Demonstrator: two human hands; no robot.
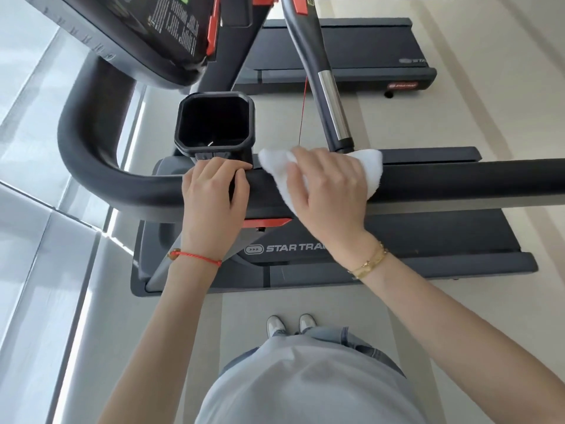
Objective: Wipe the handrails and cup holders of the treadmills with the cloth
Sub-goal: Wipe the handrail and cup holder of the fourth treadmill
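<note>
Work is in progress on the near treadmill: the white cloth (371, 166) lies draped over the top of the black handrail (458, 179), just right of the cup holder (215, 120), under the right hand (328, 191). No residue or wet track shows on the rail, so which stretches are already wiped cannot be judged; the long run of rail to the right, the curved section at left, the cup holder's dark interior and the second treadmill (336, 56) beyond appear, in my assessment, outstanding. Right hand: palm down over the rail, fingers slightly spread and bent over the cloth, pressing it onto the rail. Left hand (214, 191): resting on the rail at the cup holder's base, fingers together and curled over the top, apparently bracing
</note>
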